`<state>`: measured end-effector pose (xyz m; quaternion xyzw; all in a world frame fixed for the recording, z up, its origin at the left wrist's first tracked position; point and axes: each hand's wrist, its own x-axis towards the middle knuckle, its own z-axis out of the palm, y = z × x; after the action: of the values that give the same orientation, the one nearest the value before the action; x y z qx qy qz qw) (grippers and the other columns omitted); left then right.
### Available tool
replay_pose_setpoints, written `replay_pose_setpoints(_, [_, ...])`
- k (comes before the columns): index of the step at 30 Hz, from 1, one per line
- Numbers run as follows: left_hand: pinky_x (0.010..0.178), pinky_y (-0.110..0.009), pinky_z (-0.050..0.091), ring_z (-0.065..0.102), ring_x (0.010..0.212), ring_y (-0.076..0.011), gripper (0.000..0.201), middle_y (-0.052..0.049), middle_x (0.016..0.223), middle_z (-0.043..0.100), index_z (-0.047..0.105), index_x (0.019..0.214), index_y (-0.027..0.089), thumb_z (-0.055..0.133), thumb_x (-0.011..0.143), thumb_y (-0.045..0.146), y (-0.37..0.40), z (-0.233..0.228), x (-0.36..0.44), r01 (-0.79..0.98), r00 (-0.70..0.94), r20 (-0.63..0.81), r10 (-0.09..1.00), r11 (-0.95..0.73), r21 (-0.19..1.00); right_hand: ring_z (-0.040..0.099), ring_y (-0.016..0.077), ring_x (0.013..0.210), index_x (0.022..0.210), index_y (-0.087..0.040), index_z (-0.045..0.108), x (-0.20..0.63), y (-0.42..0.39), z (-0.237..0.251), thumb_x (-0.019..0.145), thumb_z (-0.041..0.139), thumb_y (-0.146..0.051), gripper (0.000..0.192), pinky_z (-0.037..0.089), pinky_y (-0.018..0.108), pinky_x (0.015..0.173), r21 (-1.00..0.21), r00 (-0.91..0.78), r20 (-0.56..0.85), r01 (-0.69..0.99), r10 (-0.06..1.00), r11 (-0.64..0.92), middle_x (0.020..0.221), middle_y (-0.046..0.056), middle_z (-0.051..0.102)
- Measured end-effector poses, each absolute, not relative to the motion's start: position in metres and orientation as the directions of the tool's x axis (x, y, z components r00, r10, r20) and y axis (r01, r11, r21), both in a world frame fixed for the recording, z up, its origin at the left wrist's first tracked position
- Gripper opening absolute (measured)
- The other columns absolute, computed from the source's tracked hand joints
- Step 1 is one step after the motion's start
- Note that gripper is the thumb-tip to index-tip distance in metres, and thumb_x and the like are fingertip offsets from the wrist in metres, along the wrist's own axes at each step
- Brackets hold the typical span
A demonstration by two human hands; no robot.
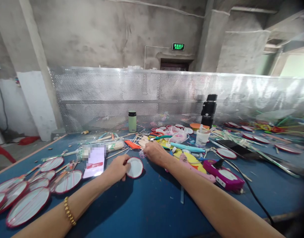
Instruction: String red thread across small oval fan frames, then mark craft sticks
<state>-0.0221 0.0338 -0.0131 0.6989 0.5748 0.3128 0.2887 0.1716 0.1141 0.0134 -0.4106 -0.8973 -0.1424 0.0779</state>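
My left hand (119, 167) pinches the edge of a small white disc (135, 168) with a red rim, over the blue table (147, 211). My right hand (154, 153) is at the wooden sticks (143, 140), its fingers bent close together; I can't tell if they hold one. A bright phone (94, 167) is near my left wrist.
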Motion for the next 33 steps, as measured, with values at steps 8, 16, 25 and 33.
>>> replay_pose_setpoints(8, [0.038, -0.017, 0.029, 0.044, 0.031, -0.007, 0.012, 0.008, 0.043, 0.048, 0.057, 0.078, 0.017, 0.047, 0.08, 0.012, 0.035, -0.014, -0.022, 0.62, 0.133, 0.113, 0.985, -0.171, 0.766, 0.062, 0.0252, 0.093, 0.082, -0.009, 0.072, 0.175, 0.12, 0.006, 0.085, 0.055, -0.009, 0.017, 0.04, 0.033, 0.079, 0.099, -0.673, 0.295, 0.728, 0.679, 0.678, 0.093, 0.018, 0.07])
replay_pose_setpoints(16, [0.036, -0.016, 0.029, 0.049, 0.035, -0.0086, 0.014, 0.006, 0.046, 0.05, 0.055, 0.077, 0.017, 0.045, 0.085, 0.021, 0.033, -0.012, -0.021, 0.581, 0.132, 0.076, 0.988, -0.139, 0.802, 0.059, 0.0111, 0.066, 0.078, -0.013, 0.066, 0.183, 0.109, 0.027, 0.08, 0.056, -0.012, 0.01, 0.044, 0.02, 0.062, -0.351, -0.577, 0.364, 0.642, 0.731, 0.682, 0.072, 0.001, 0.066])
replay_pose_setpoints(25, [0.034, -0.016, 0.032, 0.052, 0.037, -0.0092, 0.019, 0.003, 0.052, 0.057, 0.058, 0.088, 0.015, 0.048, 0.088, 0.031, 0.03, -0.013, -0.019, 0.445, 0.186, 0.104, 0.977, -0.178, 0.878, 0.047, 0.0078, 0.041, 0.073, -0.016, 0.061, 0.176, 0.097, 0.023, 0.073, 0.058, -0.019, 0.004, 0.038, 0.017, 0.04, -0.834, -0.522, 0.152, 0.388, 0.84, 0.392, 0.049, -0.007, 0.052])
replay_pose_setpoints(33, [0.035, -0.018, 0.037, 0.056, 0.037, -0.0122, 0.042, 0.002, 0.049, 0.061, 0.056, 0.121, 0.009, 0.051, 0.087, 0.032, 0.029, -0.011, -0.019, 0.293, 0.292, 0.083, 0.953, -0.172, 0.941, 0.046, 0.0069, 0.05, 0.071, -0.014, 0.065, 0.168, 0.089, 0.025, 0.066, 0.056, -0.014, 0.01, 0.036, 0.018, 0.049, -0.826, -0.637, 0.191, 0.307, 0.747, 0.473, 0.056, -0.007, 0.055])
